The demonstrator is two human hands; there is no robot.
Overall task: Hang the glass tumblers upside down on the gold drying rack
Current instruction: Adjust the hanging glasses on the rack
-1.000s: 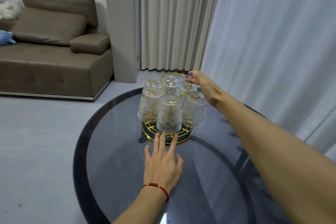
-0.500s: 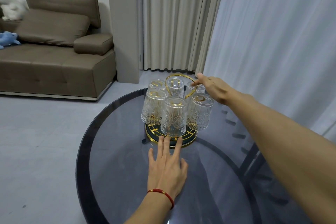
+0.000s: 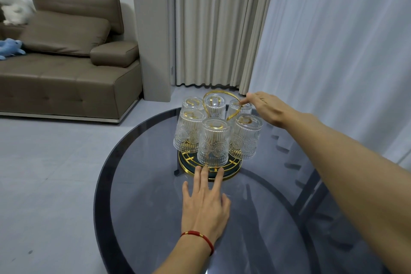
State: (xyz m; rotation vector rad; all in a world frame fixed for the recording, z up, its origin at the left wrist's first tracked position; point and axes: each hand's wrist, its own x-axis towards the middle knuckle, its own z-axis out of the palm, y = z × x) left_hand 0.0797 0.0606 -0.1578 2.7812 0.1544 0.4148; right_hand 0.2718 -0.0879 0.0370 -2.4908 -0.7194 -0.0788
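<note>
The gold drying rack [image 3: 231,173] stands on the far part of a round dark glass table [image 3: 144,207]. Several ribbed glass tumblers hang upside down on it, the nearest one [image 3: 214,143] at the front. A gold loop handle [image 3: 219,93] rises from the rack's middle. My left hand [image 3: 204,204] lies flat on the table, fingers spread, fingertips touching the rack's base rim. My right hand [image 3: 266,107] reaches in from the right, and its fingertips pinch the right side of the loop handle.
A brown sofa [image 3: 66,69] with a blue soft toy [image 3: 11,48] stands at the left, across grey floor. Beige curtains [image 3: 211,29] and white sheer curtains [image 3: 333,51] hang behind and to the right of the table. Table legs show through the glass at right.
My right hand has drawn in from behind the rack and closed its fingertips on the loop handle. My left hand stays flat at the rack's base.
</note>
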